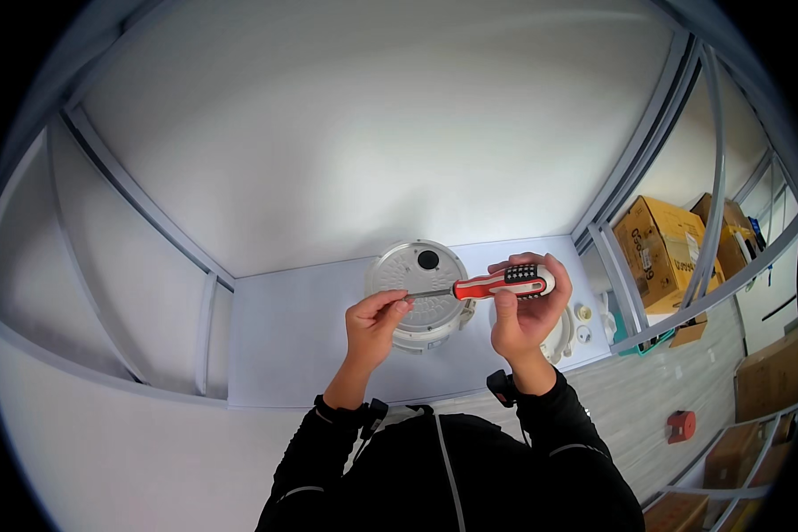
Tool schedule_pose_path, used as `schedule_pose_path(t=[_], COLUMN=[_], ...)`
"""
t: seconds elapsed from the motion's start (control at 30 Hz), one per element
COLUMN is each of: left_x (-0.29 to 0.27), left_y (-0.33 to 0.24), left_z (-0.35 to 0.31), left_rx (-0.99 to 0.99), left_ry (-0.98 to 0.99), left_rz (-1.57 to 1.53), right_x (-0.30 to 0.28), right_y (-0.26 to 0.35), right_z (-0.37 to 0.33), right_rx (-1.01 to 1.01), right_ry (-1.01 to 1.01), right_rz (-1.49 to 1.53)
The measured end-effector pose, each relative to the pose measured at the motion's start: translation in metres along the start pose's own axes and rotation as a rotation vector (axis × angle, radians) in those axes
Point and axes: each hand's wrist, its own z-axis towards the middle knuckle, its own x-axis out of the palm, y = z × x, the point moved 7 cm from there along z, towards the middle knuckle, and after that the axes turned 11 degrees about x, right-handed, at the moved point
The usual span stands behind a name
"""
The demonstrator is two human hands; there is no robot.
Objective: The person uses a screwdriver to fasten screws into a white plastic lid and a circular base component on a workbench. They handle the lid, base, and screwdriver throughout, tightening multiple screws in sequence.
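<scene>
I am observing a screwdriver (489,285) lying nearly level across the centre of the frame, its handle pointing right. The handle is showing a rounded, bulging form in red and white, with a black, star-patterned section; the slender grey shaft is looking smooth and metallic.

Behind the shaft, a round white housing (421,279) is resting on the pale, smooth tabletop (284,337). Its face is displaying radiating ribs, a raised rim and a black disc near the top. Right of centre, a curved white part (557,341) is sitting partly hidden behind my right wrist, with two small round pieces (583,313) lying just beside it. Farther right, I am noting brown cardboard boxes (661,253) with flat, printed faces, and at lower right a red stool (681,426) is standing on the grained floor (629,412).

My right hand (530,310) is closing around the handle, the thumb pressing along the near side and the fingers wrapping behind. My left hand (377,321) is narrowing to a pinch, thumb and forefinger gripping the shaft's far end; the tip's shape is staying concealed.
</scene>
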Motion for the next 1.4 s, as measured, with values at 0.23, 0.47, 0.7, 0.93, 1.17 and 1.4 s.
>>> schedule_pose_path(t=[0.23,0.47,0.7,0.93,1.17,1.4], left_x=[-0.001,0.001,-0.002,-0.005,-0.005,-0.011], left_y=[0.005,0.003,0.0,0.001,-0.007,-0.036], left_z=[0.0,0.003,0.003,0.0,-0.002,0.007], left_rx=[0.016,-0.012,-0.017,0.062,0.083,0.275], left_ry=[0.002,0.002,-0.029,0.07,0.137,0.265], left_rz=[-0.037,-0.061,-0.035,0.032,0.137,0.546], right_x=[-0.002,-0.002,0.011,0.016,0.018,0.019], right_y=[-0.005,-0.006,-0.007,-0.012,-0.016,-0.015], right_z=[0.002,0.005,0.01,0.011,0.008,0.005], right_rx=[-0.001,0.018,0.182,0.358,0.359,0.365], right_ry=[0.011,0.054,0.172,0.179,0.175,0.163], right_rz=[0.047,0.02,0.135,0.028,0.023,-0.015])
